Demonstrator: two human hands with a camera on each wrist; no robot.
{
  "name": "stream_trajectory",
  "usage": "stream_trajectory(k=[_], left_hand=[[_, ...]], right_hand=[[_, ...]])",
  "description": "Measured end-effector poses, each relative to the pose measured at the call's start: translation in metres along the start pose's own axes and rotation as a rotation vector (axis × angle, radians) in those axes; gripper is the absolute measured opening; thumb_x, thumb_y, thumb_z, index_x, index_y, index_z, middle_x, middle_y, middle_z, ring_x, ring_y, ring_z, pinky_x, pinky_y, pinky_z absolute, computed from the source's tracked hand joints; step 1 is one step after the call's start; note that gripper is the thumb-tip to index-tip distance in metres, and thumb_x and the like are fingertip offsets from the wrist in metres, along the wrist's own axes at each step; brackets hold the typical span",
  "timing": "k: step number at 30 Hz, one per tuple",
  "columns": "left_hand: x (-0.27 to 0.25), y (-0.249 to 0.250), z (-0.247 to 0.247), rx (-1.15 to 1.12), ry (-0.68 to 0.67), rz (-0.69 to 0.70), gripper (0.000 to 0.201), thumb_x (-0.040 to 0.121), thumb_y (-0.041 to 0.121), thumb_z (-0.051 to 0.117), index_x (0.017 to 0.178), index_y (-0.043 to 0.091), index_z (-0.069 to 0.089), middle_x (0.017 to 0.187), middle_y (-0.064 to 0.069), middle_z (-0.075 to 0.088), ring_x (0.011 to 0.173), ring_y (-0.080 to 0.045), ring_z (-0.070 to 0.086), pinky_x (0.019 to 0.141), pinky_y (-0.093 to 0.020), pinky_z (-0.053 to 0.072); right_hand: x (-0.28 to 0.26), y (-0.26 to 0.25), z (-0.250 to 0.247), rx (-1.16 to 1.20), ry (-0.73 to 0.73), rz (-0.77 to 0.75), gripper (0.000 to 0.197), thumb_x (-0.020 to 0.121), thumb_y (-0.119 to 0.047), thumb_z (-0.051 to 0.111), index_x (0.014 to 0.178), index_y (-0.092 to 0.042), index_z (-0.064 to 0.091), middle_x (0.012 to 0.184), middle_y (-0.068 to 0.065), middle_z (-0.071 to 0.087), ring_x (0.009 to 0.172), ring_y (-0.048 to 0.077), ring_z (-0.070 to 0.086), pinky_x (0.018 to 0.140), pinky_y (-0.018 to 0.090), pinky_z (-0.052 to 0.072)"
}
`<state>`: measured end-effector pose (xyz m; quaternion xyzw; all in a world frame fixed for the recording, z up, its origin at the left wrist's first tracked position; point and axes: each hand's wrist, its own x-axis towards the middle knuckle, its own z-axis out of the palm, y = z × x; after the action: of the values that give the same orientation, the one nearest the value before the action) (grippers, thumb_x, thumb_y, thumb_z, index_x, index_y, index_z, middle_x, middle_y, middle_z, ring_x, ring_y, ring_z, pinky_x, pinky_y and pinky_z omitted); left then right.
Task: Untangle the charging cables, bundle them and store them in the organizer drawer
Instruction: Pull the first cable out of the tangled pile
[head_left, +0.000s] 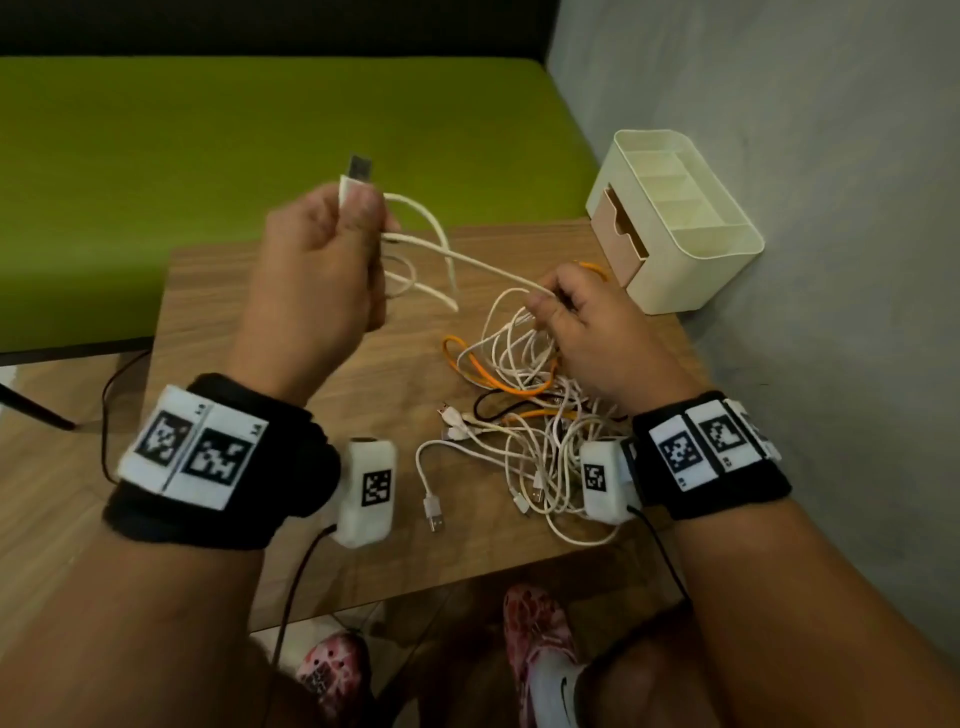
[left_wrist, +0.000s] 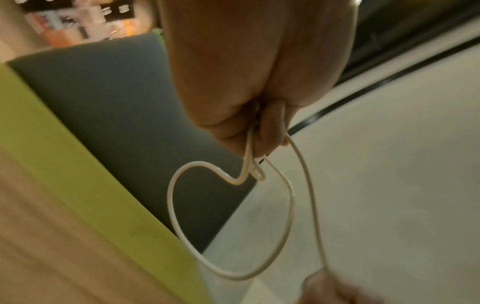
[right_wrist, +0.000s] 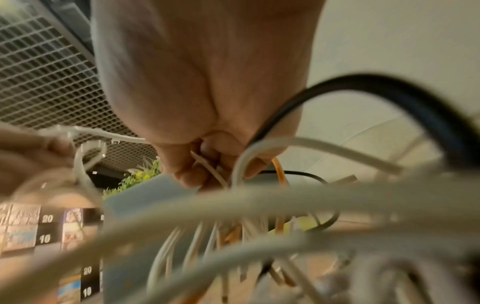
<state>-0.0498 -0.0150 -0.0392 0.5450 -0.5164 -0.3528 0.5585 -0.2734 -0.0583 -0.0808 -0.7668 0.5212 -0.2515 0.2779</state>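
My left hand (head_left: 332, 249) is raised above the wooden table (head_left: 322, 395) and grips a white cable (head_left: 467, 262) just below its USB plug (head_left: 359, 169), with a few loops gathered in the fist. The same white cable (left_wrist: 285, 205) hangs in a loop below that hand in the left wrist view. The cable runs taut to my right hand (head_left: 566, 306), which pinches it over the tangle of white, orange and black cables (head_left: 524, 415). Blurred cables (right_wrist: 259, 205) fill the right wrist view. The cream organizer (head_left: 680, 223) stands at the table's far right, its tan drawer (head_left: 618, 228) partly pulled out.
A green cushioned bench (head_left: 234, 171) runs behind the table. A grey wall (head_left: 810, 156) stands close on the right, beside the organizer. Loose USB plugs (head_left: 434, 512) lie at the near edge of the tangle. My feet in pink shoes (head_left: 535, 639) are under the table.
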Motion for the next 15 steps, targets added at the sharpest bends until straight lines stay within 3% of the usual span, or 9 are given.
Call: stream_trajectory(k=[3, 5, 7, 9, 11, 13, 15], left_hand=[[0.004, -0.030, -0.004, 0.456, -0.021, -0.035, 0.029, 0.103, 0.030, 0.041, 0.079, 0.021, 0.056, 0.065, -0.004, 0.055, 0.057, -0.024, 0.054, 0.054, -0.043, 0.047], [0.005, -0.048, -0.005, 0.653, -0.057, -0.075, 0.025, 0.102, 0.026, 0.043, 0.086, 0.017, 0.060, 0.074, -0.005, 0.062, 0.070, -0.031, 0.059, 0.063, -0.042, 0.046], [0.003, -0.051, -0.003, 0.786, -0.032, -0.009, 0.022, 0.101, 0.027, 0.044, 0.096, 0.015, 0.061, 0.073, -0.006, 0.058, 0.074, -0.035, 0.058, 0.062, -0.041, 0.043], [-0.002, -0.042, 0.007, 0.754, -0.008, 0.119, 0.023, 0.102, 0.030, 0.043, 0.110, 0.017, 0.060, 0.075, -0.009, 0.060, 0.072, -0.036, 0.059, 0.060, -0.043, 0.045], [-0.008, -0.031, 0.021, 0.639, -0.106, 0.158, 0.028, 0.103, 0.035, 0.041, 0.117, 0.020, 0.059, 0.080, -0.006, 0.064, 0.070, -0.031, 0.062, 0.063, -0.044, 0.049], [-0.014, -0.029, 0.037, 0.617, -0.249, 0.146, 0.029, 0.102, 0.038, 0.040, 0.108, 0.018, 0.060, 0.080, -0.003, 0.064, 0.071, -0.026, 0.061, 0.067, -0.046, 0.050], [-0.016, -0.031, 0.044, 0.660, -0.306, 0.118, 0.032, 0.102, 0.042, 0.039, 0.095, 0.017, 0.059, 0.075, 0.002, 0.061, 0.074, -0.022, 0.058, 0.068, -0.044, 0.047]], right_hand=[[-0.003, -0.008, -0.005, 0.322, 0.016, 0.028, 0.011, 0.093, -0.023, 0.060, 0.090, -0.033, 0.060, 0.080, -0.007, 0.058, 0.071, 0.008, 0.053, 0.067, 0.029, 0.045], [-0.004, -0.012, -0.006, 0.421, 0.015, 0.016, 0.011, 0.091, -0.020, 0.061, 0.090, -0.032, 0.063, 0.082, -0.009, 0.057, 0.075, 0.005, 0.053, 0.069, 0.022, 0.044], [-0.004, -0.015, -0.002, 0.295, 0.015, -0.052, 0.009, 0.096, -0.017, 0.059, 0.091, -0.022, 0.064, 0.083, -0.012, 0.054, 0.075, 0.000, 0.050, 0.069, 0.013, 0.040], [-0.002, -0.013, 0.005, 0.114, 0.013, -0.116, 0.011, 0.098, -0.018, 0.057, 0.092, -0.014, 0.065, 0.084, -0.011, 0.050, 0.076, 0.001, 0.048, 0.068, 0.010, 0.037], [0.000, -0.011, 0.011, 0.028, 0.036, -0.171, 0.015, 0.098, -0.019, 0.058, 0.093, -0.008, 0.067, 0.084, -0.008, 0.050, 0.076, 0.002, 0.046, 0.067, 0.009, 0.035], [0.000, -0.011, 0.014, 0.024, 0.062, -0.207, 0.015, 0.097, -0.018, 0.059, 0.094, -0.006, 0.068, 0.085, -0.005, 0.051, 0.074, 0.000, 0.046, 0.066, 0.010, 0.035], [0.000, -0.014, 0.016, 0.039, 0.090, -0.232, 0.014, 0.097, -0.017, 0.058, 0.097, -0.009, 0.070, 0.086, -0.005, 0.052, 0.074, 0.001, 0.047, 0.065, 0.011, 0.036]])
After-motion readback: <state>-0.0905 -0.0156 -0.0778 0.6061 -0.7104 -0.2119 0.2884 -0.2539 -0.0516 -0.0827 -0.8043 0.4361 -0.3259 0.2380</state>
